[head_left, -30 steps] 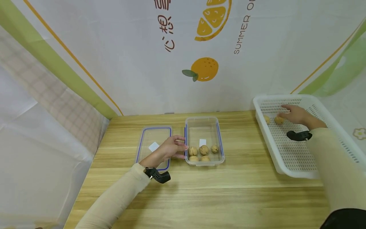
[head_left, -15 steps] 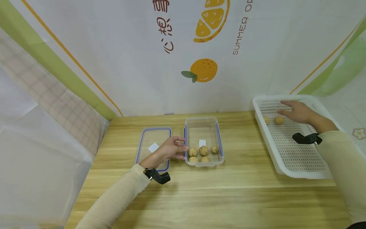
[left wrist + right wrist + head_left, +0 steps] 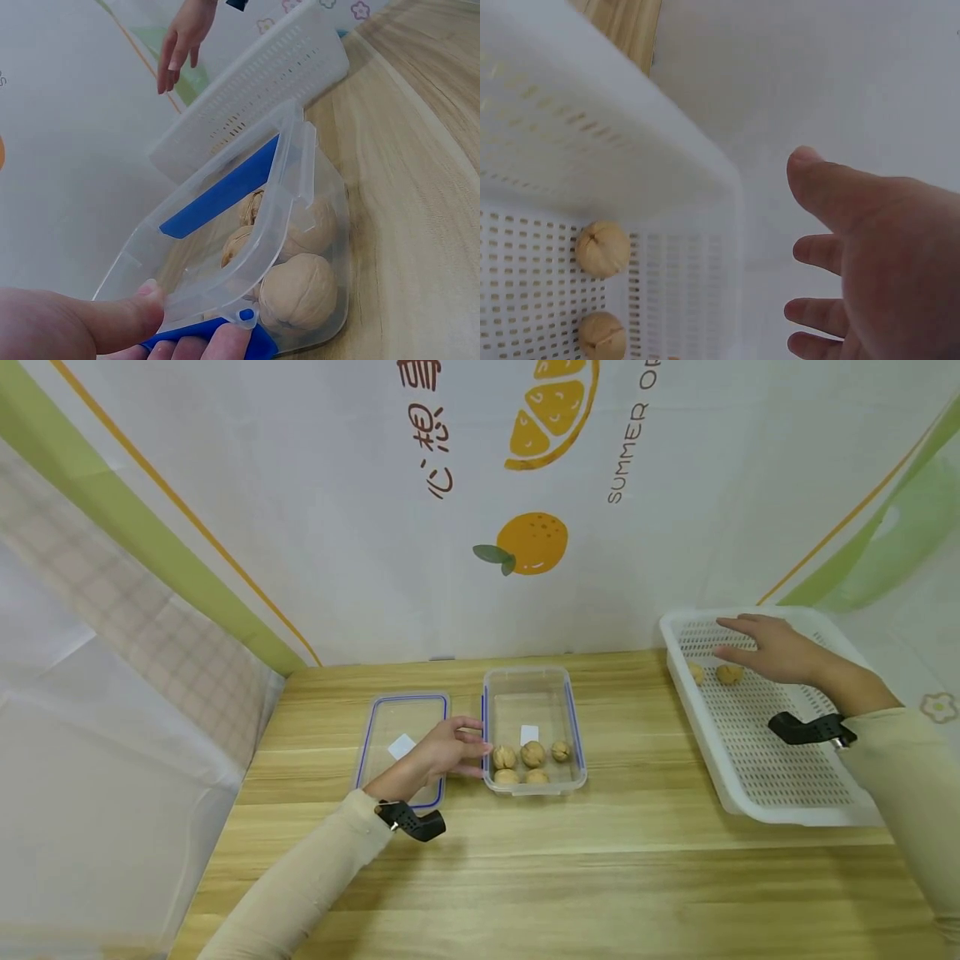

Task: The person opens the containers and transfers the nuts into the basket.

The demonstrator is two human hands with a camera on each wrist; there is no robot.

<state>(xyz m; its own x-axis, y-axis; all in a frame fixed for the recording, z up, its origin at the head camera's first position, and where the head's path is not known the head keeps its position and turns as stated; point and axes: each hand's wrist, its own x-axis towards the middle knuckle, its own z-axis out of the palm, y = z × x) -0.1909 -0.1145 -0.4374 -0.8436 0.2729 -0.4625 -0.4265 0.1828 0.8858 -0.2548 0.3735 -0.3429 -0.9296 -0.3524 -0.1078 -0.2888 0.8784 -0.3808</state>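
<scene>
A clear food container (image 3: 525,700) with blue-edged sides stands mid-table, several walnuts (image 3: 532,753) gathered at its near end. My left hand (image 3: 446,749) holds the container's left side. In the left wrist view, the thumb (image 3: 131,321) lies at the rim, and the fingertips (image 3: 229,341) bend against the blue side clip below. On the right stands a white perforated basket (image 3: 787,777) with two walnuts by its far left corner, one of them the nearer walnut (image 3: 602,249). Over the basket, my right hand (image 3: 780,652) hovers with fingers spread and nothing in them.
The container's clear lid (image 3: 405,710), with a blue seal, lies on the wooden table (image 3: 525,877) left of the container, partly under the left wrist. Behind the table hangs a white printed curtain (image 3: 337,527).
The right hand has lifted off a walnut in the basket, its fingers spreading, and that walnut stays in place. The left hand keeps its position at the container.
</scene>
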